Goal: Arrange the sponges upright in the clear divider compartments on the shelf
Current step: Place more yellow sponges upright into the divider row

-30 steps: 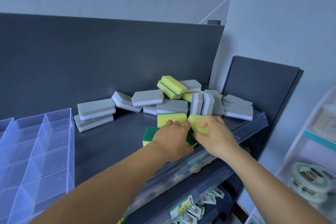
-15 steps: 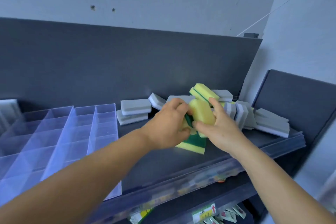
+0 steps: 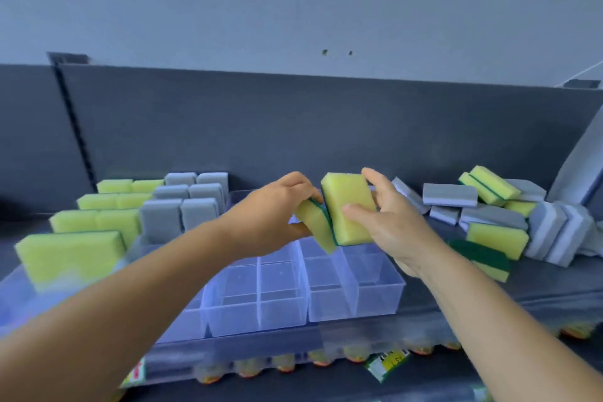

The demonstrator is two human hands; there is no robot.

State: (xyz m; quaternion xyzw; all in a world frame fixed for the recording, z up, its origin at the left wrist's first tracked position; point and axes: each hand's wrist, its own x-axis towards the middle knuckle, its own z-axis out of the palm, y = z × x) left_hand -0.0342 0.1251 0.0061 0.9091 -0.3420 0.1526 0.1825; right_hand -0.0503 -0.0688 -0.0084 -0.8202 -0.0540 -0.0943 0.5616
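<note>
Above the clear divider tray (image 3: 378, 300) on the shelf (image 3: 522, 290), my left hand (image 3: 277, 219) pinches one yellow sponge (image 3: 315, 223) while my right hand (image 3: 391, 225) clasps a second yellow sponge (image 3: 347, 206) (green scouring sides pressed together), both tilted over empty compartments.

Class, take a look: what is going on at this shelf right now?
A person is sorting sponges into a clear divider tray. The left hand and right hand each hold a yellow-green sponge above empty compartments. Yellow and grey sponges already stand upright at the left; a loose pile waits on the right.
</note>
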